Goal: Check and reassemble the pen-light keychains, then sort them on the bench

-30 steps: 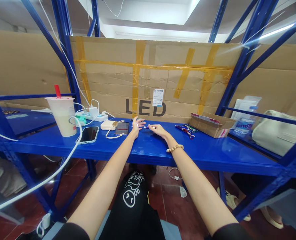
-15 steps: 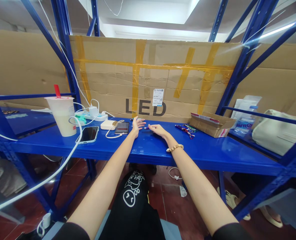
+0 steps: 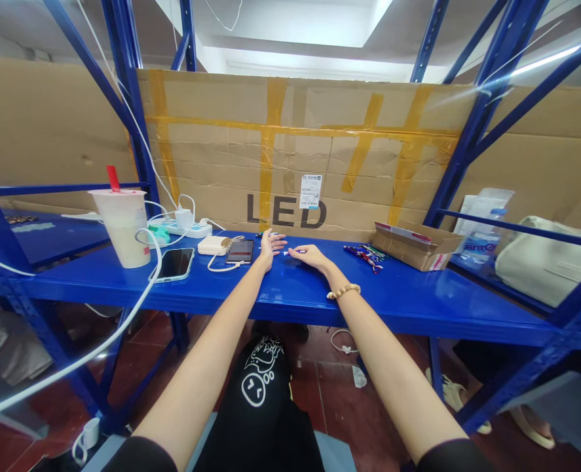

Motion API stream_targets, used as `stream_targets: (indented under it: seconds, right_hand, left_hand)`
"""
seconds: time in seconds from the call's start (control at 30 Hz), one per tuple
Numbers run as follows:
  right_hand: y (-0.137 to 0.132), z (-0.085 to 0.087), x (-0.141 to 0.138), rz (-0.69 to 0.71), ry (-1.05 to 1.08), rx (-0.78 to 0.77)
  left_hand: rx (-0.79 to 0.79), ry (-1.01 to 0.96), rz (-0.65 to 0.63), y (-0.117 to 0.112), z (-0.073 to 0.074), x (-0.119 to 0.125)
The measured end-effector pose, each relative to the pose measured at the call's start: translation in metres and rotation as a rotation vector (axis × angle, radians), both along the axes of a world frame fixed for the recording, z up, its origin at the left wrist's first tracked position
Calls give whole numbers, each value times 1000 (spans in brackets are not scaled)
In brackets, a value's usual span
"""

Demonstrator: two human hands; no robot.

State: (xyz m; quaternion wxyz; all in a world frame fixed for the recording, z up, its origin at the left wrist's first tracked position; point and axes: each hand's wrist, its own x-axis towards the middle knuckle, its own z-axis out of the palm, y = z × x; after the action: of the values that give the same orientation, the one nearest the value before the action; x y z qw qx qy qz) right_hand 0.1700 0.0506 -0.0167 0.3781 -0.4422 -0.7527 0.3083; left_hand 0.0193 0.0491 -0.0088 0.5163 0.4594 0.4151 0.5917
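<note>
My right hand (image 3: 310, 257) pinches a small, slim pen (image 3: 287, 253) whose end points left, toward my other palm. Most of the pen is hidden by the fingers. My left hand (image 3: 271, 249) is held on edge over the table, fingers stretched out and apart, palm facing the pen. Behind its fingertips lies a dark, thin pen-like item (image 3: 259, 235), partly covered. To the right rests a loose pile of colourful pens (image 3: 366, 255), beside an open cardboard box (image 3: 412, 248).
On the blue table (image 3: 290, 298), left of my hands, are a phone on a cable (image 3: 240, 252), a cream charger block (image 3: 212, 245), another phone (image 3: 175, 263), a power strip (image 3: 199, 231) and a drink cup (image 3: 123, 229). A cardboard panel (image 3: 221, 157) closes the back.
The pen in my right hand has shifted or turned slightly between the fingers. Both arms and the things on the table stay almost the same.
</note>
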Motion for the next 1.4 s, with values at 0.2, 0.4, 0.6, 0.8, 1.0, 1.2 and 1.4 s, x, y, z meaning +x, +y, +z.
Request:
stream_targets:
  seconds: [0.2, 0.4, 0.6, 0.8, 1.0, 1.2, 1.4]
  right_hand:
    - [-1, 0, 0, -1, -3, -11]
    - [0, 0, 0, 5, -9, -16]
    - [2, -1, 1, -17, -23, -11]
    - [5, -3, 1, -25, -31, -11]
    - [5, -3, 1, -38, -32, -1]
    - [5, -2, 0, -42, -37, 2]
    - [4, -2, 1, -39, -47, -4]
  left_hand:
    - [-13, 14, -4, 5, -1, 0]
    - [-9, 24, -10, 7, -3, -1]
    - [-1, 30, -10, 7, -3, -1]
    - [2, 35, -10, 7, -3, -1]
    - [2, 37, -7, 5, -3, 0]
    - [0, 44, -11, 4, -2, 0]
    - [2, 51, -13, 5, -3, -1]
